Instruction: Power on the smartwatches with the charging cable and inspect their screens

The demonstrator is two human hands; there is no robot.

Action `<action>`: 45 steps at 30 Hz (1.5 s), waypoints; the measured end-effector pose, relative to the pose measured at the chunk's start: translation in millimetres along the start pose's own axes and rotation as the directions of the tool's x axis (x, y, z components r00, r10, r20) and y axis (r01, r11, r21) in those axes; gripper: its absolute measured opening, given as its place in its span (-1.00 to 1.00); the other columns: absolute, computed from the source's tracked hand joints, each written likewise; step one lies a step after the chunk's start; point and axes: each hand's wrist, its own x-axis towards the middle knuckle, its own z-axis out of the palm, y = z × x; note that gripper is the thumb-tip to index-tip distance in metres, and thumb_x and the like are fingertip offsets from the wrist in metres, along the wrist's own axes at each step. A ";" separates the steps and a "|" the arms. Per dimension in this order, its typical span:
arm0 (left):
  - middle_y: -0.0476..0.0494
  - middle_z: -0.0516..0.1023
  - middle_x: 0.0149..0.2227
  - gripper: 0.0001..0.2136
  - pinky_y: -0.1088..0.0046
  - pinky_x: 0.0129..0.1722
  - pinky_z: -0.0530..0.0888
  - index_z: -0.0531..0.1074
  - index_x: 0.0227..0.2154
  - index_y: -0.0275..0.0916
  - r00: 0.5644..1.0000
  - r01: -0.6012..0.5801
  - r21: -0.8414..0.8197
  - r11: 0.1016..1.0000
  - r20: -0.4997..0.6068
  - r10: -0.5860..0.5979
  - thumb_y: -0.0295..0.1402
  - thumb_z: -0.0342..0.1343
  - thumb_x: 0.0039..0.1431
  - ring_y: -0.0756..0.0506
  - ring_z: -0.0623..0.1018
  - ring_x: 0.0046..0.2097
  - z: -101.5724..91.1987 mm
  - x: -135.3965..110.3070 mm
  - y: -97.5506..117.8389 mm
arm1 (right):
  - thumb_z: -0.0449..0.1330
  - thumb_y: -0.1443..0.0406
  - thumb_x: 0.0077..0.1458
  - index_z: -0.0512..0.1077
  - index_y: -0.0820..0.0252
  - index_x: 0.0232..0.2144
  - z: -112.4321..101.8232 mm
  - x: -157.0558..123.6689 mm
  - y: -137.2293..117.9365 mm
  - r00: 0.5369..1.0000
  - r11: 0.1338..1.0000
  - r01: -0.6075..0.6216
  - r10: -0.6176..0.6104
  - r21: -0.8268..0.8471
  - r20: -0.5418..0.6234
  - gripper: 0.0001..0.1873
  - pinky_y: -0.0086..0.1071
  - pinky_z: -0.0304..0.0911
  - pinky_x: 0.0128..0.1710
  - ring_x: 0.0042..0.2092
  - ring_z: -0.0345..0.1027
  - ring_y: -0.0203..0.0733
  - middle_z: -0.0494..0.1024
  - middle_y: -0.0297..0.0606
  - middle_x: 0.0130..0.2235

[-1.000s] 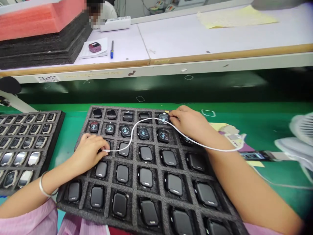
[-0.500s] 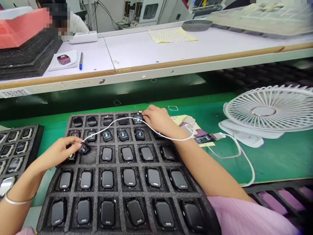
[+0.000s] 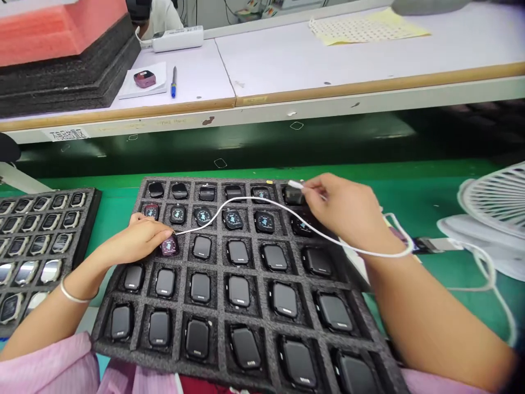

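Note:
My left hand is closed, thumb and fingertips on a small smartwatch case with a lit reddish face, at a compartment on the left of the black foam tray. Whether the case rests on the foam is hard to tell. A white cable runs from beside that case, across the tray and over my right forearm. My right hand pinches a slim white plug over the tray's back right corner, above a dark watch case. Several cases in the second row have lit faces; those nearer me are dark.
Another tray of watch cases lies at the left. A white fan stands at the right, near a cable adapter. On the shelf behind are foam sheets, a pen, a reddish case and yellow paper.
My left hand has lowered the case to the tray's compartment; its face now shows reddish. My right hand has moved right along the back edge, with a white plug now visible. The view has shifted.

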 end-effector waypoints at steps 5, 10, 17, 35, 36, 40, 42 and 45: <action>-0.08 0.64 -0.21 -0.53 0.23 0.00 0.22 0.53 -0.27 -0.14 0.998 0.030 0.029 0.999 0.049 -0.031 -0.13 -0.31 0.42 -0.16 0.53 -0.16 0.8 2.6 2.1 | 0.05 0.14 0.18 0.45 0.15 -0.41 -17.6 -58.5 44.8 0.966 0.957 0.192 -0.223 0.216 0.131 -0.73 -0.26 0.28 -0.42 -0.45 0.41 -0.08 0.57 -0.14 -0.45; -0.05 0.66 -0.13 -0.53 0.22 0.01 0.22 0.55 -0.18 -0.03 0.999 0.038 0.077 0.996 0.010 -0.038 -0.03 -0.28 0.39 -0.20 0.55 -0.12 5.6 5.4 -9.3 | 0.07 0.11 0.27 0.47 0.12 -0.35 -45.5 -93.2 60.8 0.927 0.899 0.220 -0.314 0.380 0.205 -0.71 -0.30 0.33 -0.36 -0.39 0.44 -0.15 0.58 -0.22 -0.40; -0.09 0.68 -0.11 -0.53 0.15 0.01 0.25 0.56 -0.20 0.01 0.999 0.017 0.114 0.993 -0.039 -0.012 0.07 -0.23 0.36 -0.28 0.57 -0.06 13.6 6.3 -25.1 | 0.06 0.22 0.28 0.50 0.13 -0.36 -32.9 -107.5 61.8 0.909 0.874 0.298 -0.382 0.383 0.166 -0.74 -0.34 0.34 -0.33 -0.34 0.43 -0.19 0.54 -0.20 -0.35; -0.08 0.69 -0.21 -0.49 0.17 -0.06 0.25 0.56 -0.30 -0.02 0.997 0.038 0.103 0.994 -0.069 -0.031 0.11 -0.23 0.33 -0.27 0.59 -0.16 14.0 7.8 -18.3 | -0.03 0.35 0.27 0.49 0.15 -0.29 -18.6 -96.5 48.0 0.929 0.930 0.351 -0.361 0.111 0.080 -0.72 -0.34 0.39 -0.29 -0.24 0.50 -0.16 0.55 -0.11 -0.12; -0.08 0.69 -0.21 -0.50 0.17 -0.06 0.25 0.56 -0.30 -0.02 0.997 0.036 0.102 0.994 -0.067 -0.030 0.11 -0.23 0.33 -0.27 0.59 -0.16 13.9 8.0 -18.8 | -0.03 0.36 0.26 0.50 0.16 -0.28 -18.1 -94.9 47.3 0.927 0.928 0.360 -0.367 0.093 0.076 -0.72 -0.34 0.39 -0.32 -0.25 0.50 -0.17 0.53 -0.08 -0.05; -0.09 0.69 -0.20 -0.51 0.18 -0.06 0.25 0.56 -0.28 -0.03 0.997 0.032 0.110 0.993 -0.073 -0.024 0.08 -0.22 0.34 -0.26 0.60 -0.16 13.8 9.1 -19.5 | -0.01 0.33 0.27 0.51 0.17 -0.28 -18.5 -90.2 47.3 0.915 0.924 0.383 -0.383 0.025 0.127 -0.72 -0.36 0.30 -0.45 -0.43 0.41 -0.27 0.49 -0.07 0.01; -0.10 0.69 -0.19 -0.53 0.20 -0.05 0.26 0.56 -0.25 -0.03 0.998 0.033 0.112 0.993 -0.063 -0.027 0.06 -0.22 0.35 -0.25 0.60 -0.15 12.9 9.7 -17.0 | 0.00 0.31 0.28 0.51 0.16 -0.31 -18.6 -89.4 48.6 0.909 0.919 0.394 -0.393 0.019 0.143 -0.72 -0.36 0.28 -0.46 -0.48 0.35 -0.30 0.49 -0.10 -0.05; -0.08 0.69 -0.21 -0.55 0.24 -0.06 0.27 0.56 -0.21 -0.04 0.999 0.047 0.083 0.995 -0.017 -0.046 0.02 -0.21 0.36 -0.21 0.60 -0.18 8.6 10.2 -10.2 | 0.00 0.31 0.27 0.50 0.17 -0.34 -16.3 -89.5 51.3 0.896 0.905 0.423 -0.426 0.055 0.124 -0.72 -0.34 0.28 -0.43 -0.45 0.35 -0.26 0.47 -0.12 -0.15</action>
